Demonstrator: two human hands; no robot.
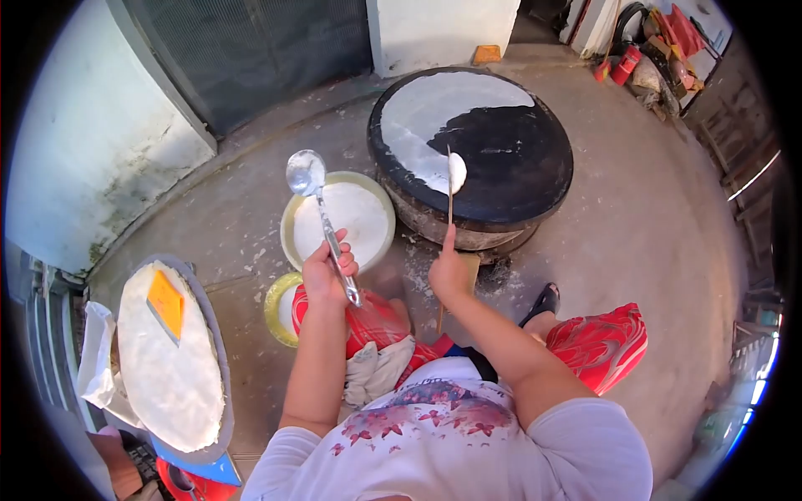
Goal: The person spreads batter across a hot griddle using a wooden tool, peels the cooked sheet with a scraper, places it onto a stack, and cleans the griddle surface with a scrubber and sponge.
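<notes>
Nearest, the person's red patterned trousers [597, 342] flank a pale cloth [380, 367] on the lap. The left hand [328, 265] is closed around the handle of a metal ladle [306, 173]; the right hand [453, 271] grips a thin stick spreader [457, 173], its head coated white. Off to the left, an orange-handled scraper [166, 302] lies on a white oval sheet [167, 376]. Ahead, a small yellow basin [271, 311] sits beside a larger basin [389, 213] of white liquid. Beyond, the round black griddle [518, 179] is partly covered by white batter [413, 113], the spreader's head over its edge; contact is unclear. Scuffed, white-spattered concrete floor [635, 225] runs to a dark mesh door [259, 58] and stained white wall [92, 134].
</notes>
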